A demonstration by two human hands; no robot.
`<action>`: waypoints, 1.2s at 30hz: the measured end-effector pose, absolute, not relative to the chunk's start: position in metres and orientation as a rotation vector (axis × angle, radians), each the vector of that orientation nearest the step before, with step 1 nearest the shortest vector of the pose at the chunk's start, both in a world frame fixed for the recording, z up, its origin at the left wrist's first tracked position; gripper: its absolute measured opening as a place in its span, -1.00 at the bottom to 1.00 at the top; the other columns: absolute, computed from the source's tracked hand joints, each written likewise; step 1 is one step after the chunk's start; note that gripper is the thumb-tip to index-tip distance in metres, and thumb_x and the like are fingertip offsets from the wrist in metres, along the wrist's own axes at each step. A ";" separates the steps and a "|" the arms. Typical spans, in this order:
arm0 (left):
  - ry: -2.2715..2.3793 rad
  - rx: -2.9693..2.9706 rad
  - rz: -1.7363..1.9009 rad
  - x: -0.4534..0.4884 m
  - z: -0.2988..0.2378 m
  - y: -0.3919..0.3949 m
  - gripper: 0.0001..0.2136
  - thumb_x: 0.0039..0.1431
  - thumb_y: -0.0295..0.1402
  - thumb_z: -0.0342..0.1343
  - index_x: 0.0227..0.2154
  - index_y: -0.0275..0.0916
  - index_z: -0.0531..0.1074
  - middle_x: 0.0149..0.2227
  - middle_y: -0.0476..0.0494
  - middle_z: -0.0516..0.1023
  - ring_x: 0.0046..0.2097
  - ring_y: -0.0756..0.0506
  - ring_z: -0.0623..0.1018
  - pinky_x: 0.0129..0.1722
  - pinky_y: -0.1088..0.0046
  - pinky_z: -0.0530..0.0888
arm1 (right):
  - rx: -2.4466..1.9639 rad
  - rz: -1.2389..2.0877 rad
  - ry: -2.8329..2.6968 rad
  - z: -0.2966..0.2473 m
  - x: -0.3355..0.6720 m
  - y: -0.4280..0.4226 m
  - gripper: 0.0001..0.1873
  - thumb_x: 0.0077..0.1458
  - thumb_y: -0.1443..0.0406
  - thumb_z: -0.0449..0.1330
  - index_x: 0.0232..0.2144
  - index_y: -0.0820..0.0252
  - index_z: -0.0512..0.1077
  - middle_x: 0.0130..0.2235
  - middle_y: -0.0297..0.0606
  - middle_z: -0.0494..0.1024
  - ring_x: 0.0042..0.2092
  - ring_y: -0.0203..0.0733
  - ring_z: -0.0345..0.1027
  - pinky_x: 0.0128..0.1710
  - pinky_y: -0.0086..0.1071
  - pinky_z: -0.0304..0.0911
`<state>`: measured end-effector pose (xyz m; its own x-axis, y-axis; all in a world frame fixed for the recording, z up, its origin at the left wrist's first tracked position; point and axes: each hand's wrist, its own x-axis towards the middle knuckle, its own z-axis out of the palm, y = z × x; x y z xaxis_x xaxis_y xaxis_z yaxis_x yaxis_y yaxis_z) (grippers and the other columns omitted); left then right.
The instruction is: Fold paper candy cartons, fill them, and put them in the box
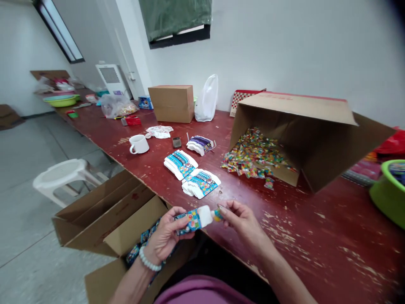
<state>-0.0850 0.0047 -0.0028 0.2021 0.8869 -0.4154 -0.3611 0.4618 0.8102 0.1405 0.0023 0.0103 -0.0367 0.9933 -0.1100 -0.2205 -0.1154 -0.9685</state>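
Observation:
My left hand (167,232), with a beaded bracelet at the wrist, grips a small blue printed carton (190,221) whose white end flap stands out to the right. At that flap, my right hand (238,219) pinches a small colourful wrapped candy (217,214) between thumb and fingers. Beyond the hands, two fanned stacks of flat blue cartons (180,164) lie on the red table (272,245). A large cardboard box (294,105) rests on its side at the right, with a heap of wrapped candies (253,154) spilling from its mouth.
Below the table edge at left, an open cardboard box (133,219) holds several blue cartons. A white mug (139,144), a dark phone-like device (176,142) and a purple carton stack (201,144) are farther back. A green basin (387,198) stands far right; a white stool (66,175) is left.

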 end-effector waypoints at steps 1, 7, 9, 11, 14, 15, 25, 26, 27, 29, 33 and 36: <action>0.998 0.623 0.970 -0.078 -0.001 0.003 -0.64 -0.10 -0.40 0.39 -0.31 -0.23 0.31 -0.35 -0.05 0.52 -0.36 -0.08 0.55 -0.39 0.35 0.55 | -1.124 1.359 -0.999 0.011 0.134 -0.001 -0.64 -0.10 0.06 0.39 -0.42 0.23 0.49 -0.45 -0.33 0.49 -0.46 -0.32 0.26 -0.45 -0.45 0.18; 0.812 0.659 0.815 -0.061 0.003 -0.014 -0.59 -0.12 -0.45 0.38 -0.20 -0.23 0.34 -0.28 -0.10 0.52 -0.41 -0.09 0.57 -0.48 0.43 0.49 | -1.187 1.195 -0.977 0.008 0.123 -0.001 -0.65 -0.19 0.10 0.42 -0.42 0.20 0.49 -0.46 -0.33 0.51 -0.42 -0.23 0.32 -0.40 -0.38 0.25; 0.778 0.718 0.733 -0.060 0.004 -0.017 -0.50 -0.15 -0.45 0.38 -0.10 -0.25 0.36 -0.27 -0.14 0.53 -0.40 -0.10 0.58 -0.45 0.41 0.50 | -1.181 1.213 -1.022 0.011 0.121 0.000 -0.70 -0.16 0.12 0.40 -0.45 0.20 0.49 -0.47 -0.32 0.52 -0.44 -0.24 0.32 -0.42 -0.39 0.24; 0.748 0.794 0.661 -0.058 0.006 -0.016 -0.51 -0.15 -0.42 0.38 -0.10 -0.30 0.39 -0.33 -0.15 0.52 -0.41 -0.09 0.57 -0.45 0.46 0.46 | -1.185 1.233 -1.057 0.015 0.118 -0.001 -0.73 -0.13 0.13 0.38 -0.48 0.20 0.50 -0.49 -0.32 0.52 -0.46 -0.26 0.31 -0.45 -0.41 0.23; 0.715 0.897 0.625 -0.054 0.008 -0.013 -0.56 -0.09 -0.36 0.35 -0.11 -0.32 0.41 -0.34 -0.15 0.52 -0.39 -0.08 0.57 -0.47 0.54 0.37 | -1.185 1.235 -1.034 0.022 0.115 -0.001 -0.73 -0.12 0.11 0.37 -0.52 0.19 0.49 -0.52 -0.34 0.50 -0.49 -0.28 0.29 -0.49 -0.43 0.22; 0.716 0.926 0.626 -0.052 0.009 -0.012 -0.56 -0.07 -0.36 0.33 -0.09 -0.30 0.41 -0.33 -0.16 0.52 -0.38 -0.08 0.57 -0.47 0.55 0.35 | -1.178 1.221 -1.021 0.024 0.114 -0.001 -0.73 -0.12 0.11 0.36 -0.53 0.19 0.49 -0.53 -0.34 0.49 -0.50 -0.28 0.29 -0.49 -0.43 0.22; 0.789 0.856 0.738 -0.038 0.008 -0.015 -0.55 -0.11 -0.53 0.19 -0.07 -0.24 0.40 -0.37 -0.04 0.47 -0.52 0.05 0.45 -0.51 0.57 0.33 | -1.280 0.960 -1.159 -0.006 0.115 -0.004 -0.79 -0.01 0.12 0.32 -0.49 0.14 0.53 -0.39 -0.26 0.51 -0.29 -0.10 0.39 -0.28 -0.29 0.31; 0.801 0.843 0.756 -0.037 0.008 -0.016 -0.54 -0.12 -0.55 0.17 -0.06 -0.23 0.40 -0.38 -0.02 0.47 -0.53 0.05 0.45 -0.53 0.57 0.33 | -1.277 0.902 -1.238 -0.008 0.115 -0.006 -0.80 0.01 0.13 0.31 -0.49 0.13 0.54 -0.33 -0.24 0.50 -0.22 -0.07 0.39 -0.20 -0.26 0.30; 0.813 0.838 0.779 -0.036 0.008 -0.016 -0.53 -0.12 -0.56 0.16 -0.05 -0.23 0.40 -0.40 -0.01 0.47 -0.53 0.05 0.45 -0.53 0.58 0.33 | -1.266 0.851 -1.323 -0.009 0.116 -0.007 -0.81 0.05 0.14 0.29 -0.48 0.11 0.55 -0.26 -0.22 0.49 -0.14 -0.05 0.37 -0.12 -0.23 0.28; 0.819 0.821 0.827 -0.034 0.009 -0.016 -0.52 -0.09 -0.56 0.16 -0.02 -0.21 0.39 -0.41 0.00 0.47 -0.54 0.05 0.45 -0.54 0.59 0.34 | -1.221 0.814 -1.476 -0.008 0.119 -0.010 -0.79 0.15 0.15 0.20 -0.42 0.06 0.58 -0.15 -0.21 0.44 -0.05 -0.07 0.34 -0.02 -0.24 0.24; 0.788 0.617 0.870 -0.034 0.008 -0.010 -0.64 0.14 -0.24 0.14 -0.02 -0.26 0.40 -0.41 -0.08 0.52 -0.55 -0.01 0.49 -0.57 0.51 0.42 | -1.129 0.886 -1.674 -0.003 0.122 -0.014 -0.75 0.25 0.18 0.08 -0.24 -0.01 0.57 -0.08 -0.21 0.40 -0.03 -0.13 0.34 -0.02 -0.30 0.25; 0.800 0.446 0.842 -0.033 0.005 -0.005 -0.61 0.19 -0.09 0.09 -0.11 -0.32 0.44 -0.47 -0.12 0.54 -0.59 -0.05 0.50 -0.62 0.47 0.45 | -1.181 0.764 -1.597 -0.006 0.118 -0.015 -0.77 0.14 0.24 0.21 -0.12 -0.01 0.50 0.02 -0.20 0.36 -0.09 -0.14 0.35 -0.06 -0.28 0.28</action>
